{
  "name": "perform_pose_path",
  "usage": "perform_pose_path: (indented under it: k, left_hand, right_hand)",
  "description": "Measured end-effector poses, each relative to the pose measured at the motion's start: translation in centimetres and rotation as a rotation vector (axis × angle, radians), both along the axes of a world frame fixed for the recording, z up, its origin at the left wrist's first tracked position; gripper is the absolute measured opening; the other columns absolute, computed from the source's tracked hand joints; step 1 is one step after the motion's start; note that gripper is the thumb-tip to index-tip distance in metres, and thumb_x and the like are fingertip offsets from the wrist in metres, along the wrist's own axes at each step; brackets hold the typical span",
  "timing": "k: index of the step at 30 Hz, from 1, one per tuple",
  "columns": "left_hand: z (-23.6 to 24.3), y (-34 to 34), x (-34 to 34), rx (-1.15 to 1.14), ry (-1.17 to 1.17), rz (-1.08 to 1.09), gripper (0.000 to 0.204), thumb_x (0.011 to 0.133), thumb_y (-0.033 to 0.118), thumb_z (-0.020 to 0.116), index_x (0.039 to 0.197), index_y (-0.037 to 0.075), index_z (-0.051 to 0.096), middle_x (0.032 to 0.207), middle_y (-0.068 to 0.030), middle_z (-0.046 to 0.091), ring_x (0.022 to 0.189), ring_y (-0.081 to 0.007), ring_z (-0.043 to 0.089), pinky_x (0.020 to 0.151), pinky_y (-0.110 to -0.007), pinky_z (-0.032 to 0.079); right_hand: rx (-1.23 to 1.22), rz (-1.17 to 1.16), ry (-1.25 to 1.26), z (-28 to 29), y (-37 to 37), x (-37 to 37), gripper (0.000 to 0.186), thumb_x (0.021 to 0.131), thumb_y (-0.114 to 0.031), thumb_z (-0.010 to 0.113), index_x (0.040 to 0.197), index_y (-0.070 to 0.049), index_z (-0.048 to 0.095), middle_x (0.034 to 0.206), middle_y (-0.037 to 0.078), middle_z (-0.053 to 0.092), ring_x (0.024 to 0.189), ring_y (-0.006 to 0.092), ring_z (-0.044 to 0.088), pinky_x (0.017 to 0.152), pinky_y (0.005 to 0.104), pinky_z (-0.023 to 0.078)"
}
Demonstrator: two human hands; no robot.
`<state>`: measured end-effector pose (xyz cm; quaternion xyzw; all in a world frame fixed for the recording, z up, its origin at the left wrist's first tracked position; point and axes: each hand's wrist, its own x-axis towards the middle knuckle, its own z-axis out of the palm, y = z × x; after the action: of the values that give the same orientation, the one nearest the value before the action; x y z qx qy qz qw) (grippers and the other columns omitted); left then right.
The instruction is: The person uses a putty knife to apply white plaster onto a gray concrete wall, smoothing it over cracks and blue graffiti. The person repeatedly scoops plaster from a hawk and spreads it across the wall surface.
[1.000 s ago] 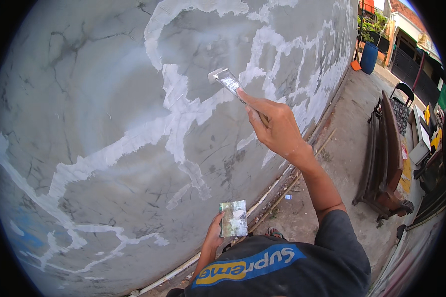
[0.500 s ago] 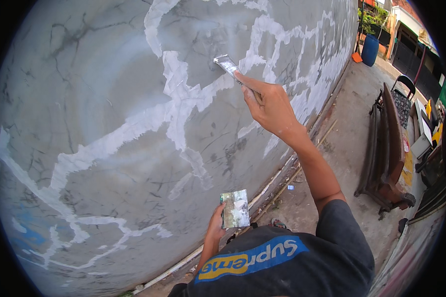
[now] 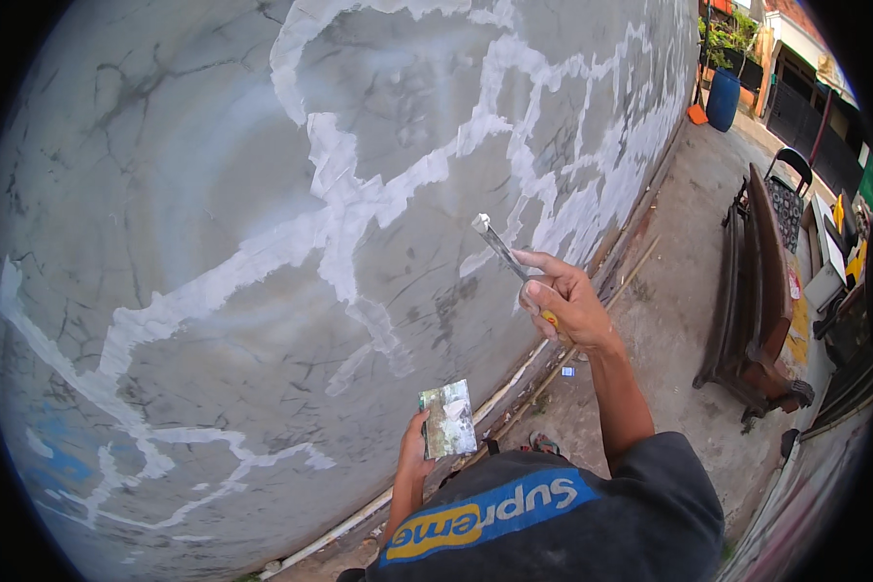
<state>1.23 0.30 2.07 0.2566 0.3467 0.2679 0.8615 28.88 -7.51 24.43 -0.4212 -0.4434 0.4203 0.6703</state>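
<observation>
My right hand [image 3: 570, 303] is closed around the handle of a putty knife [image 3: 500, 244]. Its blade points up and to the left, apart from the wall, with a dab of white filler at the tip. Lower down, my left hand [image 3: 413, 450] grips a small rectangular board [image 3: 446, 419] by its left edge; white paste is smeared over the board's face. Before me stands a grey cracked wall [image 3: 233, 373], crossed by branching bands of white filler [image 3: 338, 199]. Some thin dark cracks at the upper left are uncovered.
A dark wooden bench [image 3: 761, 291] stands to the right, with a chair [image 3: 792, 184] behind it. Farther off are a blue barrel [image 3: 724, 99] and an orange dustpan-like object [image 3: 696, 114]. A pale pipe [image 3: 359, 514] runs along the wall's foot.
My right hand has drawn the putty knife away from the wall, down and to the right, and turned it. My left hand and the board have shifted slightly left and down.
</observation>
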Motion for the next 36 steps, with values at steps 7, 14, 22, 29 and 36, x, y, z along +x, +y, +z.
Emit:
perform_pose_path:
  k: [7,14,22,29,36]
  left_hand:
    - [1.8,-0.1,0.2,0.037,0.046,0.001,0.045,0.090,0.025,0.044,0.126,-0.001,0.046,0.115,-0.0180,0.060,0.103,-0.0303,0.062,0.090,-0.046,0.051]
    - [0.9,-1.7,-1.6,0.020,-0.004,0.098,0.046,0.088,0.028,0.047,0.124,-0.001,0.049,0.113,-0.0175,0.062,0.099,-0.0301,0.064,0.086,-0.045,0.052]
    - [-1.1,-4.2,-7.9,0.008,0.036,0.303,0.043,0.088,0.027,0.048,0.121,0.000,0.052,0.109,-0.0150,0.064,0.097,-0.0276,0.064,0.087,-0.043,0.052]
    - [-1.8,-7.2,-14.1,-0.045,0.063,0.392,0.041,0.089,0.027,0.047,0.119,0.000,0.053,0.107,-0.0130,0.065,0.097,-0.0266,0.064,0.088,-0.040,0.051]
    - [-1.6,-7.8,-15.2,-0.006,0.051,0.412,0.038,0.088,0.026,0.048,0.115,0.000,0.055,0.105,-0.0123,0.065,0.091,-0.0255,0.065,0.087,-0.039,0.051]
  right_hand:
    - [0.113,0.098,0.568,-6.6,-2.0,0.4,0.043,0.098,-0.023,0.050,0.137,-0.012,0.037,0.074,0.003,0.048,0.045,0.0066,0.043,0.038,0.0201,0.037]
    - [0.084,0.061,0.635,-4.6,-0.7,0.2,0.035,0.102,-0.030,0.038,0.132,-0.013,0.039,0.073,0.002,0.044,0.045,0.0068,0.039,0.039,0.0211,0.039]
    - [-0.013,0.268,0.615,-6.2,1.7,-6.0,0.028,0.098,-0.034,0.043,0.116,-0.012,0.046,0.071,0.003,0.047,0.045,0.0099,0.042,0.040,0.0241,0.036]
    - [0.002,0.101,0.399,-3.8,0.9,-10.0,0.048,0.098,-0.018,0.047,0.143,-0.011,0.034,0.079,0.006,0.055,0.055,0.0099,0.051,0.045,0.0238,0.042]
    - [0.532,-0.443,-1.244,5.5,3.8,-3.6,0.049,0.086,-0.002,0.060,0.131,-0.020,0.056,0.068,0.004,0.052,0.054,0.0140,0.048,0.047,0.0271,0.041]
